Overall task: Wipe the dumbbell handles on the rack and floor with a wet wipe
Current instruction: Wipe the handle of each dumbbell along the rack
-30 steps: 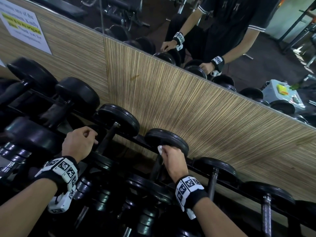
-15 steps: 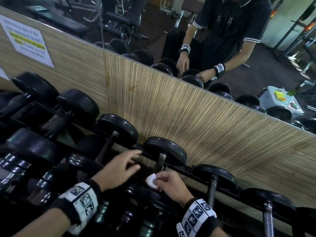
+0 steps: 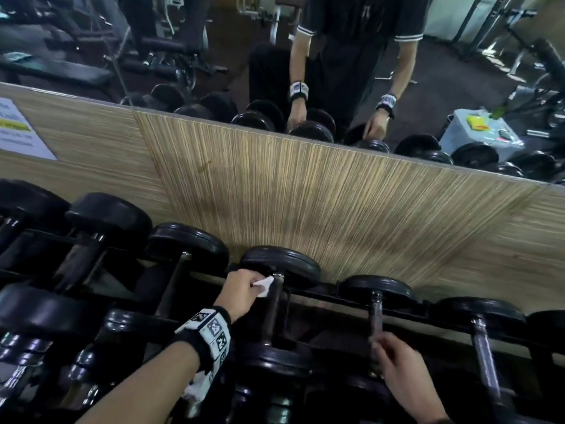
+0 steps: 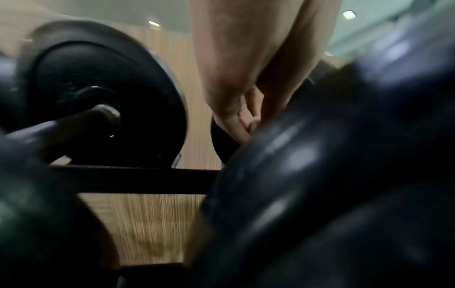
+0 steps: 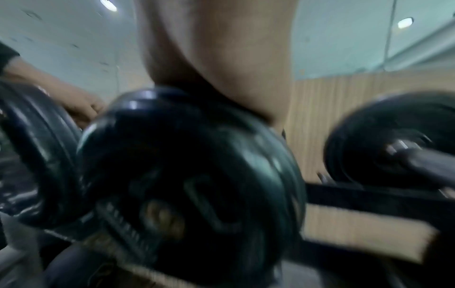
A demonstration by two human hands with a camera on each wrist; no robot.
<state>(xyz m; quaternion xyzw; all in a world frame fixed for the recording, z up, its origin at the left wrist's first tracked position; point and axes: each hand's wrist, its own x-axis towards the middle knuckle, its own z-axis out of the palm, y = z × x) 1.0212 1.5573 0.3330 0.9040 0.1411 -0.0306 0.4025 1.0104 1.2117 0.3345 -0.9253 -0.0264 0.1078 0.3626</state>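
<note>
Dumbbell handle (image 3: 272, 304): dark bar on the rack's upper row, running from a black end weight (image 3: 281, 263) by the wall panel down toward the viewer; its far end sits just beside the left fingertips.
Wet wipe (image 3: 263, 286): small white wad, pinched in the left fingers and touching the far end of that handle, right under the end weight.
Left hand (image 3: 241, 290): reaches forward over the rack, fingers curled round the wipe; a black wristband with white coded squares (image 3: 211, 332) sits behind it. In the left wrist view the fingers are mostly hidden behind a blurred black weight.
Right hand (image 3: 400, 371): low and blurred, fingers (image 3: 380, 342) loosely curled near the near end of the next handle (image 3: 375, 313) to the right; whether they touch it I cannot tell.
Rack (image 3: 351, 296): black metal rail carrying a row of black dumbbells, with a second row lower and nearer the viewer.
Wall panel (image 3: 321, 203): striped tan wood, beyond both sets of fingers.
Mirror (image 3: 214, 41): above the panel, reflecting the person's arms and gym benches.
Notice (image 3: 18, 133): white sheet on the panel, far left of the left fingers, text unreadable.
</note>
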